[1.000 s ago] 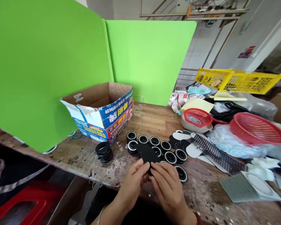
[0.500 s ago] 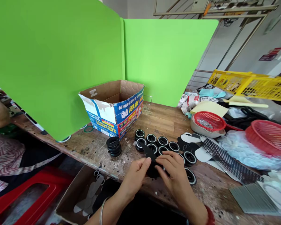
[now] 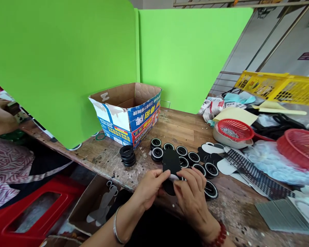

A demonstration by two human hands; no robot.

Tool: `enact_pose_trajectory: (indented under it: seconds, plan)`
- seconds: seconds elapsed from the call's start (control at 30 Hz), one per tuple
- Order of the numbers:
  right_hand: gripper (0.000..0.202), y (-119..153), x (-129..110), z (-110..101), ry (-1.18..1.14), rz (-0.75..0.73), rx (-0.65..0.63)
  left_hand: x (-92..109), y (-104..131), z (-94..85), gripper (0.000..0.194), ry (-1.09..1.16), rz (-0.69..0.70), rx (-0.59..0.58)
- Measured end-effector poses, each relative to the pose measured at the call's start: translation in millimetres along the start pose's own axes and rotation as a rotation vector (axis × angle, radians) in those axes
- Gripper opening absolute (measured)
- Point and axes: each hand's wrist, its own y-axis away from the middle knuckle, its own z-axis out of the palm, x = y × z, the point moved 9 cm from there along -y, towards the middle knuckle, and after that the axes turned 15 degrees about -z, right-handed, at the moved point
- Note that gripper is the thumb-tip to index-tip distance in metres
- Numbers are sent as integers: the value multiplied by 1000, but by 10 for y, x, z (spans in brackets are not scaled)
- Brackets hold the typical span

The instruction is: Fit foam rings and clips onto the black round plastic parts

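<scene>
Between my hands is a flat black piece [image 3: 171, 160] with a rounded top end and a white patch near its middle. My left hand [image 3: 150, 187] pinches its left edge with the thumb on top. The fingers of my right hand [image 3: 192, 192] are closed on its right edge. Just beyond it, several black rings with pale rims [image 3: 157, 153] stand in short stacks on the wooden table [image 3: 175, 128]. A taller stack of plain black rings [image 3: 128, 155] is to the left of them.
An open cardboard box [image 3: 130, 113] stands before green panels [image 3: 180, 55]. At right lie flat black and white pieces, red baskets [image 3: 235, 128] and a grey stack [image 3: 280, 214]. Below left are a red stool [image 3: 41, 212] and a box of offcuts. A person sits at far left.
The black piece has been turned so its broad face and white patch show. My fingers have shifted along its edges. The whole view has tilted slightly.
</scene>
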Motion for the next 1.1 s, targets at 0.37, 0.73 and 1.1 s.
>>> enact_pose_trajectory:
  seconds: [0.37, 0.73, 1.1]
  plan:
    - [20, 30, 121, -2, -102, 83, -62, 10, -2, 10, 51, -38, 59, 14]
    - [20, 25, 19, -84, -133, 97, -27, -66, -54, 12, 50, -67, 16, 26]
    - [14, -135, -216, -14, -548, 383, -6, 139, -206, -121, 39, -256, 284, 141]
